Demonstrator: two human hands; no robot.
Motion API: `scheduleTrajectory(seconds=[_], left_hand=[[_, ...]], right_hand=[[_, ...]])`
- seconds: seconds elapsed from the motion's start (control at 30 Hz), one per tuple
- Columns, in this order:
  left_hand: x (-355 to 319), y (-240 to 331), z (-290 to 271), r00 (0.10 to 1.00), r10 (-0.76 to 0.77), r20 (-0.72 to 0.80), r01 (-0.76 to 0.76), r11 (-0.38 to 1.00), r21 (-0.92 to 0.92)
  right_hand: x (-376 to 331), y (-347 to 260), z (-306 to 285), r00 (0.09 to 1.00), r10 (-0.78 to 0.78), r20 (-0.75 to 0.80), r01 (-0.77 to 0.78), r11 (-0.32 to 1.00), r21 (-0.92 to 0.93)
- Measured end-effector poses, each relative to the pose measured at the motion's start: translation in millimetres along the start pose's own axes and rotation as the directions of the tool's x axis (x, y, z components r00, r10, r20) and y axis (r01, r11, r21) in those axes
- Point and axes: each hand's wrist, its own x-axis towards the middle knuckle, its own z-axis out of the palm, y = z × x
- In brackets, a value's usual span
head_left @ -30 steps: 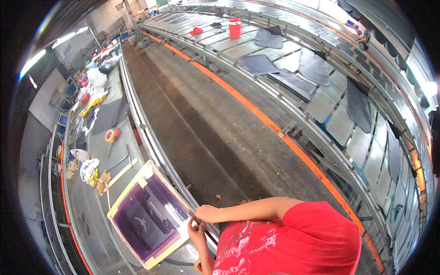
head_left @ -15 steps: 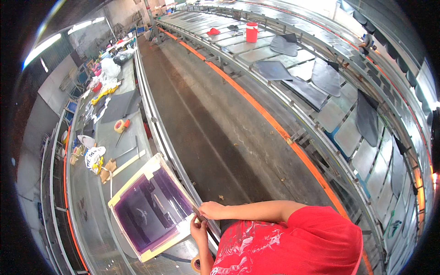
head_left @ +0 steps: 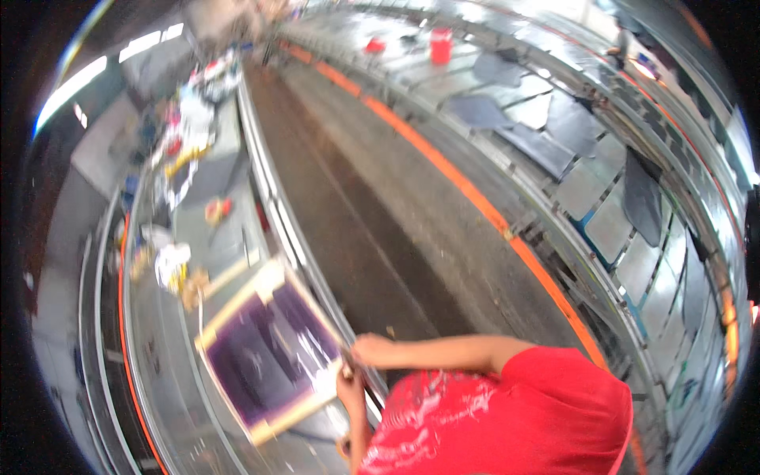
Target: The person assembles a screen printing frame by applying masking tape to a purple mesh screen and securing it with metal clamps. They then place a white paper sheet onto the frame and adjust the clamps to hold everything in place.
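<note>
A screen-printing frame [head_left: 273,360] with dark purple mesh and pale tape along its edges lies tilted on the long table at my left. Both my hands are at its near right corner. My right hand [head_left: 372,350] is closed at the frame's right edge, with the forearm reaching across from the right. Just below it, my left hand [head_left: 350,386] has its fingers curled together by the taped corner. Blur hides what lies between the fingers of each hand. Beside my left forearm, a tape roll [head_left: 343,446] shows in part.
Farther along the table [head_left: 162,396] are a white and yellow bag [head_left: 171,267], another tape roll [head_left: 215,210] and heaped cloths and plastic. A metal rail edges the table. Across the aisle, long racks bear dark sheets [head_left: 538,149] and a red bucket [head_left: 440,46]. Another person [head_left: 621,43] is far right.
The whole view has shifted slightly and blurred. Both hands stay by the frame's corner, and my left fingers look more tightly curled. The far person appears more upright.
</note>
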Motion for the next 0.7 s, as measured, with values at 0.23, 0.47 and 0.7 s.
scheduleTrajectory(seconds=[0.23,0.47,0.7], left_hand=[[-15,-5,4,0.993,0.089,-0.075,-0.092,0.995,-0.035],[-18,0,-4,0.999,0.032,-0.017,-0.032,0.999,0.006],[-12,3,-5,0.988,0.155,0.024,-0.157,0.964,0.215]], right_hand=[[-14,0,-11,0.989,-0.058,-0.136,0.069,0.994,0.079],[-14,-7,-15,0.989,0.065,-0.136,-0.027,0.965,0.261],[-19,-7,-7,0.974,-0.09,-0.209,0.08,0.995,-0.056]])
